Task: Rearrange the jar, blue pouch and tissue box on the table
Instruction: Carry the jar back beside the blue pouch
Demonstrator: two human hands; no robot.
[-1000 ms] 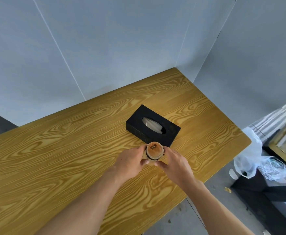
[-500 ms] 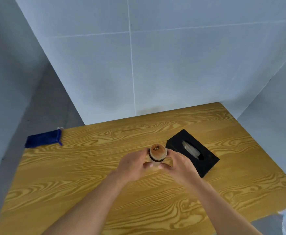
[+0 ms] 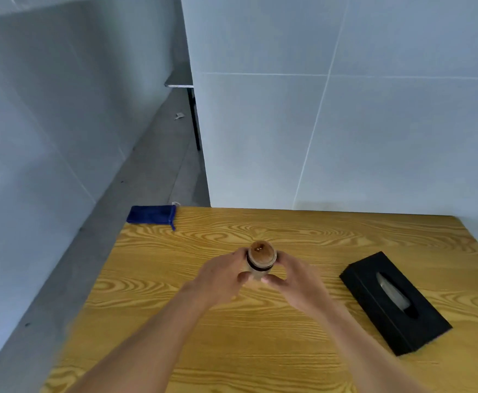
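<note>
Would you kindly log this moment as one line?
both hands: left hand, right hand | gripping jar | blue pouch far-left corner | tissue box right

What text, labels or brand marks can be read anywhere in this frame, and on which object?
None can be read.
jar: lid shows only a few small specks, no lettering; its side is mostly covered by the left hand and right hand.
tissue box: plain black, no print visible.
pouch: plain blue, no label visible.
table: wood grain only.
</note>
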